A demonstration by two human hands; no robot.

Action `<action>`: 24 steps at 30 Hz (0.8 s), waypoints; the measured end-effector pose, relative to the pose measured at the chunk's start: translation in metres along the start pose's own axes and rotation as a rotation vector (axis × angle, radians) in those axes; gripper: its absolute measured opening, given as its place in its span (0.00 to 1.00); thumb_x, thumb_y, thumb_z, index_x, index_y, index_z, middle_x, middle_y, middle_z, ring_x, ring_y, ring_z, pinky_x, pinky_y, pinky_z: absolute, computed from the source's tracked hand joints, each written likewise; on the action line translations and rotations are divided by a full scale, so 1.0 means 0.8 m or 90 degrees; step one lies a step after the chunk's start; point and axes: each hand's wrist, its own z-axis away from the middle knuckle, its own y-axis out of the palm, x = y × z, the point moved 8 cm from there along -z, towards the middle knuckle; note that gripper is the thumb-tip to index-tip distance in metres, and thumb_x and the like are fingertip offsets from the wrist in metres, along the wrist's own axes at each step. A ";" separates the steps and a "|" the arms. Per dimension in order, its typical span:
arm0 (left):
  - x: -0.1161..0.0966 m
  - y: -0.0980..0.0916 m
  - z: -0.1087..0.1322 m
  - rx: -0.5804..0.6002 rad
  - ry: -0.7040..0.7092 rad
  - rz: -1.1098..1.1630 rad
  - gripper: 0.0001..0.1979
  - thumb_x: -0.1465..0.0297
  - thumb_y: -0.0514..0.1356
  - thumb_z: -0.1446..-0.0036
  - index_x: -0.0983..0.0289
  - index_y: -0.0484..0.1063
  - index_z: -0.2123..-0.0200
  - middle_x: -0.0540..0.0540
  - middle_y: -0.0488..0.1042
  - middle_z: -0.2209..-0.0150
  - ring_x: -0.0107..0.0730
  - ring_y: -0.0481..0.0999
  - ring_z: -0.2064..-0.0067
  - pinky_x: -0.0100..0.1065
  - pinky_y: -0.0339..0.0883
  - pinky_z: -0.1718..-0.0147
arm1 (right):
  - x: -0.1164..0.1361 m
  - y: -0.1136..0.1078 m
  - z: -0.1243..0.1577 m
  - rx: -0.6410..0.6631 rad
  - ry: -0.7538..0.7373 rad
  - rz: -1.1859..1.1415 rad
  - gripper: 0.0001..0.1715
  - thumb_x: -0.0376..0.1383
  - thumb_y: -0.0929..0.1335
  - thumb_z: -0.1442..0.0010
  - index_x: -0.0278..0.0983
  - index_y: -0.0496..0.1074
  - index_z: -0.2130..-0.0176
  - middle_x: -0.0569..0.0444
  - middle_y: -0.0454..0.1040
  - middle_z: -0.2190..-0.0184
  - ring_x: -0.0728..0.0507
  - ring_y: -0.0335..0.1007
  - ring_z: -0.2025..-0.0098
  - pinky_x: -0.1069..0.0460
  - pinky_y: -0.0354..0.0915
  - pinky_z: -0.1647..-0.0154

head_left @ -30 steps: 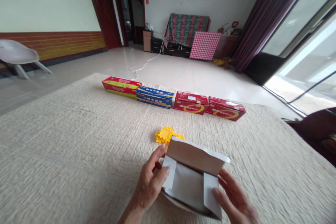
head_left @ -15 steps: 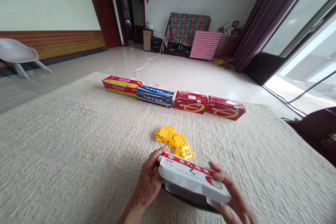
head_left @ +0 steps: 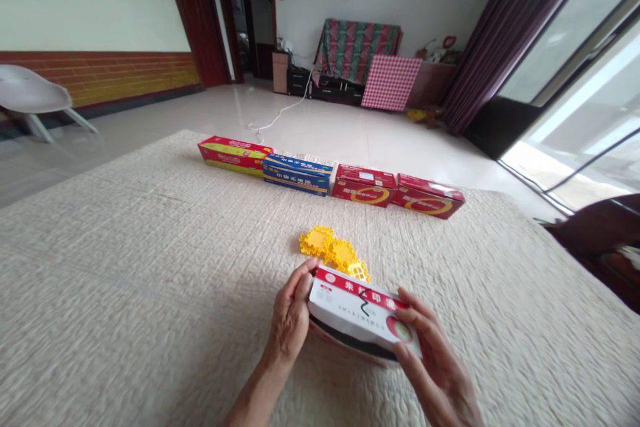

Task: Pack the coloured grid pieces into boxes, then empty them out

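Both hands hold a long white and red cardboard box [head_left: 350,312], printed with Chinese characters and marked with a black squiggle. My left hand [head_left: 290,313] grips its left end, thumb and fingers closed on the edge. My right hand [head_left: 435,347] is wrapped round the right end, with the thumb on the front face. Beneath the box shows a dark, curved-edged thing [head_left: 353,345], mostly hidden. Just beyond the box lie several yellow plastic interlocking pieces [head_left: 343,252], partly covered by it.
Across the cream quilted surface [head_left: 150,267] runs a row of boxes: a red and yellow-green box [head_left: 233,157], a blue box [head_left: 297,175], a red box [head_left: 364,187] and another red box [head_left: 430,197]. A white chair [head_left: 35,93] stands at the left.
The held box has risen slightly in view, and its right end has shifted left. A flap that hung open at its right end no longer shows. My right hand now wraps that end.
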 end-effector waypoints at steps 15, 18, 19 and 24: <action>-0.005 0.008 0.010 0.064 0.028 -0.102 0.28 0.53 0.57 0.40 0.64 0.71 0.43 0.59 0.81 0.61 0.45 0.78 0.55 0.35 0.70 0.57 | 0.004 0.004 0.002 0.012 -0.052 0.080 0.18 0.42 0.68 0.39 0.47 0.71 0.48 0.51 0.59 0.35 0.34 0.58 0.35 0.37 0.60 0.37; -0.005 0.007 0.010 0.050 0.042 -0.086 0.25 0.55 0.59 0.40 0.62 0.73 0.45 0.60 0.79 0.51 0.45 0.76 0.49 0.35 0.69 0.52 | 0.001 0.007 0.003 0.013 -0.052 0.078 0.18 0.41 0.68 0.38 0.47 0.69 0.48 0.50 0.57 0.34 0.33 0.57 0.34 0.36 0.61 0.37; -0.004 0.006 0.010 0.047 0.043 -0.079 0.24 0.55 0.59 0.41 0.62 0.74 0.46 0.60 0.78 0.49 0.45 0.76 0.48 0.35 0.68 0.51 | 0.000 0.007 0.003 0.010 -0.052 0.078 0.18 0.42 0.68 0.38 0.48 0.69 0.48 0.51 0.55 0.33 0.33 0.55 0.33 0.35 0.61 0.38; 0.000 0.006 0.009 0.081 0.060 -0.100 0.26 0.54 0.57 0.39 0.61 0.72 0.43 0.61 0.74 0.43 0.46 0.75 0.46 0.38 0.70 0.50 | 0.000 0.009 0.003 0.019 -0.051 0.099 0.17 0.44 0.68 0.38 0.48 0.67 0.49 0.51 0.52 0.31 0.32 0.51 0.31 0.32 0.58 0.37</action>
